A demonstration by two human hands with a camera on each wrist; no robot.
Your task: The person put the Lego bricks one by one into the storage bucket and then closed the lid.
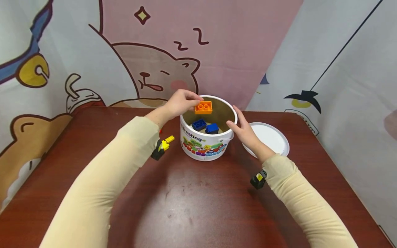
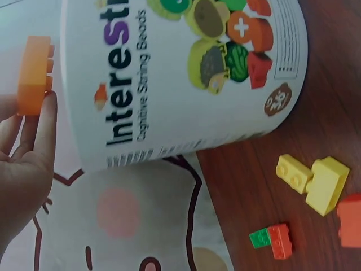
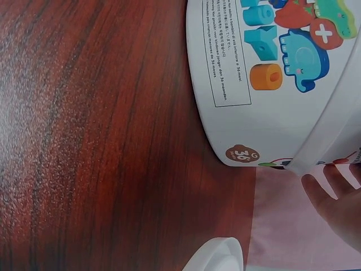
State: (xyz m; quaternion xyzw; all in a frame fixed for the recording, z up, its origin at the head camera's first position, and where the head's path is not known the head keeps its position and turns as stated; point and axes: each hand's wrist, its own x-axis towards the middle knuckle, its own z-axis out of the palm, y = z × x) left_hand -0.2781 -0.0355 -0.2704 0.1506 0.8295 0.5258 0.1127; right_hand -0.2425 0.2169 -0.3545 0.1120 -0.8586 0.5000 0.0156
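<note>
An orange building brick (image 1: pixel 203 107) is pinched in my left hand (image 1: pixel 183 102), above the opening of a white bucket (image 1: pixel 203 151) with a printed label. In the left wrist view the orange brick (image 2: pixel 35 73) stands beside the bucket's rim, between thumb and fingers. Two dark blue bricks, one at the left (image 1: pixel 199 124) and one at the right (image 1: pixel 212 128), lie inside the bucket. My right hand (image 1: pixel 245 129) rests against the bucket's right rim with fingers extended; in the right wrist view its fingers (image 3: pixel 318 192) show beside the bucket wall.
A white round lid (image 1: pixel 270 139) lies on the brown table (image 1: pixel 198 206), right of the bucket. Left of the bucket are joined yellow bricks (image 2: pixel 327 186), a small red and green pair (image 2: pixel 280 241) and a red brick (image 2: pixel 351 220). A printed cloth hangs behind the table.
</note>
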